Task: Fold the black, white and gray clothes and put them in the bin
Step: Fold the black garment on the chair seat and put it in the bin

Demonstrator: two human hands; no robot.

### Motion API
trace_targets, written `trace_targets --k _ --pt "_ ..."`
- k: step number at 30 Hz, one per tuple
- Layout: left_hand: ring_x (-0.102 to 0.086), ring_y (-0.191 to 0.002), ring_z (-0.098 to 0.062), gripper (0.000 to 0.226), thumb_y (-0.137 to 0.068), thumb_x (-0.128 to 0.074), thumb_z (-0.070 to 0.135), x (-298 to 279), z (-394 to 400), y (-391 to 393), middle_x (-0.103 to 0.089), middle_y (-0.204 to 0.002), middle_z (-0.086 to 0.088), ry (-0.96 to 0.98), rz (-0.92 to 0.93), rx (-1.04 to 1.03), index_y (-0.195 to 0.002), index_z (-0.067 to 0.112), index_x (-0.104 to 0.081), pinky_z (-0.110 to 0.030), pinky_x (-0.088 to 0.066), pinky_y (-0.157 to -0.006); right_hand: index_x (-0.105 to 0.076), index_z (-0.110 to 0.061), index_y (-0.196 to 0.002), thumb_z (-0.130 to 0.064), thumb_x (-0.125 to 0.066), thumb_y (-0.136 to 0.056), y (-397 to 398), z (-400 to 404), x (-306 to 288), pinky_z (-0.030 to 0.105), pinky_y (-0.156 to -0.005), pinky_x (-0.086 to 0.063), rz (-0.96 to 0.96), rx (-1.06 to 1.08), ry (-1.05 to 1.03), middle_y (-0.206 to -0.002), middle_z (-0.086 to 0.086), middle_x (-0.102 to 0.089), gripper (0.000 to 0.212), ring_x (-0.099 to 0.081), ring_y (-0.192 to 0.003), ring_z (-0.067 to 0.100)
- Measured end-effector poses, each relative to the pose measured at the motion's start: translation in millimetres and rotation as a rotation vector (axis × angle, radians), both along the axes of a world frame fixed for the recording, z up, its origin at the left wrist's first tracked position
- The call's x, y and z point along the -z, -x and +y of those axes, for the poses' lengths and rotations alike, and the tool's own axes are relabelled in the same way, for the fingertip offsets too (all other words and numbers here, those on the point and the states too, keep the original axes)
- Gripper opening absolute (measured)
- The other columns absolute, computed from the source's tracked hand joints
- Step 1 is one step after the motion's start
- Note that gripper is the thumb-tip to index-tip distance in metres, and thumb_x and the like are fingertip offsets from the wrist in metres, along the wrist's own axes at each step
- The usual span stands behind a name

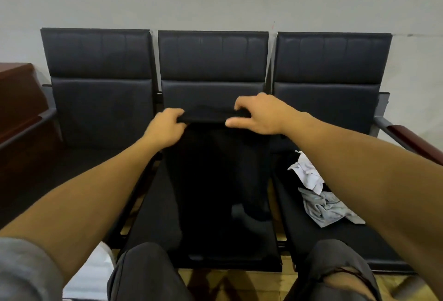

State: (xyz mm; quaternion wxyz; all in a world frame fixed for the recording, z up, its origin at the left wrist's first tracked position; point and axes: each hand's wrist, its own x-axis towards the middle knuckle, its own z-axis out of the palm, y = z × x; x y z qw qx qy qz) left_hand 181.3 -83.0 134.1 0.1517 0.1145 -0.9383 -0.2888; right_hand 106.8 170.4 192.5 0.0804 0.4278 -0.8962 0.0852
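Observation:
A black garment (215, 173) lies lengthwise on the middle seat of a three-seat bench. My left hand (165, 126) grips its far edge on the left. My right hand (259, 115) pinches the same far edge on the right, fingers curled over the cloth. The held edge is lifted slightly at the seat back. On the right seat lies a crumpled white garment (308, 173) and, nearer to me, a crumpled gray garment (328, 207). Part of that pile is hidden behind my right forearm. No bin is clearly visible.
The dark bench (100, 66) stands against a pale wall, with a wood-capped armrest (414, 142) at the right. A reddish wooden cabinet (19, 99) stands at the left. A white object (96, 269) lies on the floor near my left knee. My knees are in front of the bench.

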Motion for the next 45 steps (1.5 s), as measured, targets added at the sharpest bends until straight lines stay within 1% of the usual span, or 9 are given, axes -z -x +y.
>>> trace_targets --k 6,11,15,19,23,29,32,38,45 --pt "-0.046 -0.12 -0.033 0.04 -0.091 -0.064 0.014 -14 16 10 -0.049 -0.126 -0.009 0.118 0.085 -0.139 -0.128 0.024 -0.054 -0.051 -0.045 -0.098 -0.064 -0.015 -0.115 -0.017 -0.059 -0.1 -1 -28 8 0.033 -0.092 -0.047 -0.449 0.18 0.346 -0.113 0.004 -0.065 0.016 -0.061 -0.113 0.025" --pt "-0.056 -0.075 -0.01 0.025 -0.09 -0.073 0.031 21 88 -24 -0.058 -0.085 0.003 -0.544 0.345 0.097 -0.104 0.019 -0.056 -0.037 -0.05 -0.077 -0.055 -0.021 -0.137 -0.007 -0.048 -0.099 -8 -56 7 0.042 -0.108 -0.046 -0.82 0.366 0.88 -0.136 0.009 -0.056 0.042 -0.053 -0.124 0.028" --pt "-0.065 -0.109 0.0 0.065 -0.077 -0.082 0.053 57 113 -49 -0.068 -0.12 0.015 -0.627 0.159 0.252 -0.132 0.033 -0.054 -0.024 -0.055 -0.093 -0.059 -0.024 -0.134 -0.005 -0.042 -0.101 -17 -62 3 0.051 -0.111 -0.044 -0.928 0.428 0.986 -0.138 0.01 -0.055 0.042 -0.053 -0.127 0.032" --pt "-0.068 -0.101 -0.009 0.021 -0.101 -0.061 0.031 75 108 -39 -0.07 -0.108 0.011 -0.443 0.115 0.056 -0.121 0.025 -0.064 -0.03 -0.056 -0.086 -0.061 -0.022 -0.136 -0.011 -0.039 -0.105 -20 -54 0 0.051 -0.112 -0.043 -0.979 0.452 1.0 -0.142 0.012 -0.052 0.04 -0.051 -0.129 0.034" --pt "-0.067 -0.088 -0.02 0.008 -0.104 -0.052 0.022 85 90 -38 -0.068 -0.097 -0.002 -0.474 0.031 -0.002 -0.104 0.019 -0.059 -0.044 -0.058 -0.082 -0.07 -0.013 -0.121 -0.014 -0.051 -0.101 -21 -24 -3 0.046 -0.1 -0.052 -0.768 0.454 0.84 -0.127 0.017 -0.064 0.028 -0.06 -0.115 0.036" --pt "-0.062 -0.083 -0.021 0.022 -0.093 -0.045 0.0 46 78 -36 -0.067 -0.09 -0.009 -0.577 0.16 -0.023 -0.093 0.016 -0.061 -0.038 -0.05 -0.074 -0.063 -0.037 -0.117 -0.083 -0.051 -0.082 -53 7 -1 0.039 -0.091 -0.045 -0.205 0.131 -0.138 -0.122 -0.004 -0.035 0.059 -0.05 -0.096 0.022" --pt "-0.062 -0.079 -0.018 0.011 -0.094 -0.053 0.002 14 73 -39 -0.067 -0.086 -0.01 -0.418 0.162 0.117 -0.096 0.007 -0.063 -0.037 -0.05 -0.074 -0.055 -0.032 -0.098 -0.07 -0.061 -0.085 -69 4 4 0.032 -0.074 -0.038 0.006 -0.011 -0.469 -0.107 -0.005 -0.049 0.04 -0.057 -0.089 0.022" --pt "-0.064 -0.087 -0.002 0.01 -0.092 -0.074 0.028 -6 19 -66 -0.066 -0.095 0.014 0.224 -0.329 0.485 -0.095 0.034 -0.066 -0.024 -0.048 -0.077 -0.047 -0.023 -0.137 -0.026 -0.046 -0.101 -60 29 5 0.035 -0.074 -0.04 0.197 0.183 -0.453 -0.12 0.011 -0.063 0.036 -0.062 -0.103 0.033" --pt "-0.061 -0.102 -0.022 0.031 -0.101 -0.057 0.041 48 -47 -77 -0.061 -0.115 0.0 0.436 -0.551 0.042 -0.127 0.026 -0.062 -0.038 -0.051 -0.086 -0.055 -0.02 -0.133 -0.025 -0.047 -0.103 -41 52 26 0.041 -0.082 -0.041 0.279 0.32 -0.345 -0.126 0.009 -0.053 0.032 -0.048 -0.118 0.032"
